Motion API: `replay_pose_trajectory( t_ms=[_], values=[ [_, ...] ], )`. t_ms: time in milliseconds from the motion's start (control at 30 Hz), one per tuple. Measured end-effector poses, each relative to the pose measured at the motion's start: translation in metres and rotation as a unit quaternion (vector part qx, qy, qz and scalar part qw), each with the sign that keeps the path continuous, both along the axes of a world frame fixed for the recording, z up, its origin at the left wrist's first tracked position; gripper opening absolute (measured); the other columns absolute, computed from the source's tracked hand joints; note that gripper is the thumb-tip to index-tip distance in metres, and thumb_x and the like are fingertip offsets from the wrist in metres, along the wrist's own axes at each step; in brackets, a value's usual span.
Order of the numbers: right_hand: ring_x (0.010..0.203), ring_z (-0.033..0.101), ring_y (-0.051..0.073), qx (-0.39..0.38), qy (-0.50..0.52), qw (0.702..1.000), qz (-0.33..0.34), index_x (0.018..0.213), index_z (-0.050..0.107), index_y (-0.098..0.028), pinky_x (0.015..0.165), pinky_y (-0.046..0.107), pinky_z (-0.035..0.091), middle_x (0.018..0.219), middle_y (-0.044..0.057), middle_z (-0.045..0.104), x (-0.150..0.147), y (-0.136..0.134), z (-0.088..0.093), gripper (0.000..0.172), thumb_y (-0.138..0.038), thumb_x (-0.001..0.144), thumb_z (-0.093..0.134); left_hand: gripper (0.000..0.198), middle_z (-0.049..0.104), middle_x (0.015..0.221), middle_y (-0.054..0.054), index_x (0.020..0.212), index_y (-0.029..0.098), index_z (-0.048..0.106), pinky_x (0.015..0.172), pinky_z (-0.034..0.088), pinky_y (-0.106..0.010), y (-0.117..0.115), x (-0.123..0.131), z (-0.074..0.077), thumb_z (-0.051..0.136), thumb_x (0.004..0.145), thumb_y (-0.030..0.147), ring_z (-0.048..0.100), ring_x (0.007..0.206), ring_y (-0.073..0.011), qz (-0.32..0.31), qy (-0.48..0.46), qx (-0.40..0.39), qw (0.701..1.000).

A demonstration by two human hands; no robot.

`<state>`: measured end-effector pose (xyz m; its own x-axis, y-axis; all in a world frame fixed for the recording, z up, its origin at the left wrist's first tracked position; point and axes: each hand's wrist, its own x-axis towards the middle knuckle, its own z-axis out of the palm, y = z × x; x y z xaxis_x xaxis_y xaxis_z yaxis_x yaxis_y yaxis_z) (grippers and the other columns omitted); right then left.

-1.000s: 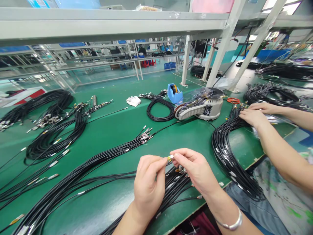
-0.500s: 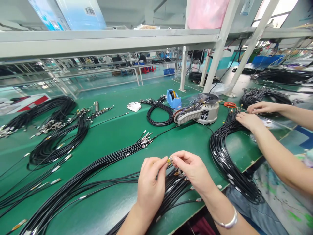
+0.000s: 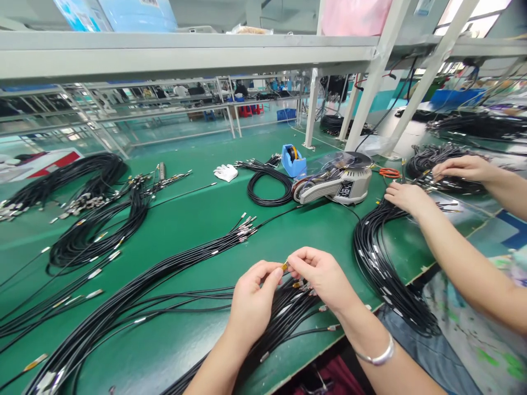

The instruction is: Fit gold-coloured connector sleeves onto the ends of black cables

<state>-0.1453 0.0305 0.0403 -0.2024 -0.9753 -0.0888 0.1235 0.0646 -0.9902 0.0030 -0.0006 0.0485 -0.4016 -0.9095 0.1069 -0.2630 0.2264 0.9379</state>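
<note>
The risk we see here is a slip. The yellow-tipped cable end point(image 3: 284, 266) is tiny and only its tip shows between our fingers point(image 3: 272, 272). A loose pinch could let it drop back into the black cable bundle point(image 3: 288, 315) beneath our hands, where many similar ends lie and it would be hard to pick out again. A sideways tug could also drag neighbouring cables along, since they lie crossed over one another.

Our left hand point(image 3: 255, 299) and right hand point(image 3: 323, 277) meet above the near edge of the desk point(image 3: 197, 219), well in front of the tape dispenser point(image 3: 337, 184) and a little to its left. Both hands are pinched shut on the cable end, thumb against forefinger, one from either side. A co-worker's hand point(image 3: 405, 197) rests on other cables just right of the tape dispenser.
</note>
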Motion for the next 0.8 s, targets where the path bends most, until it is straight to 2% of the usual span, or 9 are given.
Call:
replay_pose_trajectory(
  t_ms=[133, 233, 333, 433, 700, 800],
  values=[
    [0.058, 0.052, 0.011, 0.043, -0.034, 0.998, 0.004, 0.068, 0.059, -0.013, 0.060, 0.026, 0.043, 0.064, 0.002, 0.061, 0.002, -0.002, 0.004, 0.031, -0.043, 0.071, 0.068, 0.025, 0.056, 0.065, -0.001, 0.069, 0.014, 0.062, 0.059, 0.040, -0.023, -0.002, 0.002, 0.000, 0.056, 0.081, 0.035, 0.048, 0.060, -0.0110, -0.016, 0.026, 0.068, 0.997],
    [0.055, 0.050, 0.010, 0.055, -0.053, 0.997, -0.004, 0.063, 0.057, -0.013, 0.058, 0.025, 0.041, 0.061, 0.002, 0.059, 0.002, -0.006, 0.005, 0.033, -0.043, 0.069, 0.069, 0.024, 0.059, 0.067, -0.002, 0.083, 0.014, 0.065, 0.059, 0.043, -0.023, -0.002, 0.000, -0.004, 0.059, 0.079, 0.036, 0.052, 0.062, -0.0117, 0.005, 0.044, 0.086, 0.995],
    [0.052, 0.048, 0.009, 0.055, -0.053, 0.997, -0.015, 0.061, 0.056, -0.013, 0.056, 0.024, 0.040, 0.057, 0.001, 0.057, 0.003, -0.010, 0.004, 0.033, -0.042, 0.067, 0.069, 0.025, 0.065, 0.077, -0.004, 0.096, 0.015, 0.066, 0.067, 0.048, -0.026, -0.002, -0.003, -0.009, 0.060, 0.079, 0.033, 0.059, 0.070, -0.0138, 0.044, 0.037, 0.036, 0.998],
    [0.052, 0.048, 0.010, 0.056, -0.040, 0.997, -0.021, 0.061, 0.056, -0.014, 0.055, 0.024, 0.040, 0.057, 0.001, 0.057, 0.004, -0.012, 0.002, 0.033, -0.043, 0.067, 0.069, 0.016, 0.068, 0.085, -0.004, 0.087, 0.017, 0.069, 0.072, 0.049, -0.026, -0.002, -0.005, -0.011, 0.060, 0.080, 0.028, 0.062, 0.076, -0.0141, 0.044, 0.015, -0.036, 0.998],
    [0.051, 0.048, 0.010, 0.054, -0.023, 0.998, -0.032, 0.060, 0.055, -0.014, 0.054, 0.024, 0.040, 0.054, 0.000, 0.055, 0.004, -0.014, 0.004, 0.032, -0.042, 0.068, 0.068, 0.013, 0.068, 0.083, -0.002, 0.088, 0.019, 0.068, 0.069, 0.051, -0.023, -0.001, -0.004, -0.011, 0.059, 0.082, 0.025, 0.063, 0.074, -0.0122, 0.040, -0.024, -0.120, 0.992],
    [0.050, 0.048, 0.010, 0.061, -0.035, 0.997, -0.026, 0.059, 0.054, -0.015, 0.053, 0.024, 0.040, 0.053, 0.000, 0.054, 0.005, -0.015, 0.003, 0.033, -0.043, 0.067, 0.068, 0.011, 0.068, 0.080, -0.001, 0.086, 0.018, 0.066, 0.066, 0.051, -0.023, -0.002, -0.005, -0.010, 0.060, 0.081, 0.026, 0.063, 0.069, -0.0120, 0.057, -0.041, -0.137, 0.988]
  ],
)
